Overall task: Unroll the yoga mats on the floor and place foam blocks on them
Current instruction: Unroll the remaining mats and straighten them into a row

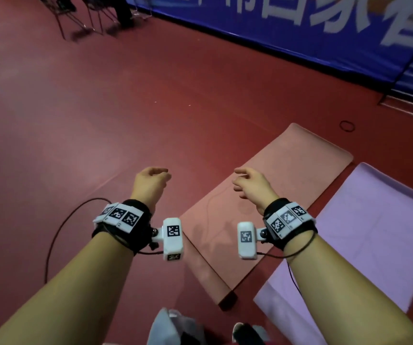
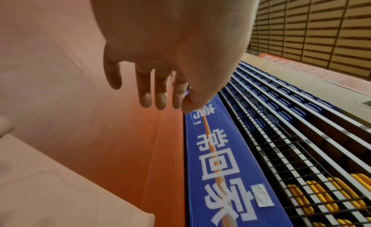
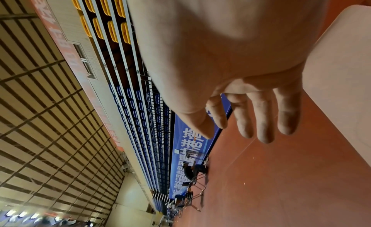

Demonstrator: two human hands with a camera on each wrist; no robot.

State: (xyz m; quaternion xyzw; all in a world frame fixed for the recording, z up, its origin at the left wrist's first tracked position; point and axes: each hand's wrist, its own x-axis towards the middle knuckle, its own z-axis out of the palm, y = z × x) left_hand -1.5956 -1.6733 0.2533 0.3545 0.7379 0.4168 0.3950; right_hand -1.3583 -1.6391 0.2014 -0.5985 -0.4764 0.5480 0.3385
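Both hands hang empty above the floor: the left hand [image 1: 150,181] has its fingers loosely curled, and the right hand [image 1: 251,185] has its fingers relaxed and slightly spread, holding nothing. Each wrist wears a black strap with white blocks printed in black-and-white square codes. A thin black cable [image 1: 58,232] loops on the floor at about 8 o'clock from the left hand.

A salmon-pink mat [image 1: 275,175] lies flat and unrolled, a long matte rectangle with rounded corners, running from 6 o'clock up toward 2 o'clock; the right hand hovers over its middle, the left hand off its left edge. Just beside it at 4 o'clock lies a lilac mat [image 1: 375,220], also flat, with faint printed lines.

Smooth red sports floor [image 1: 100,108] spreads all round. A blue banner [image 1: 287,28] with large white characters runs along 1 o'clock, with folded blue stadium seats [image 2: 281,106] behind it. Chair legs [image 1: 81,23] stand at 11 o'clock.
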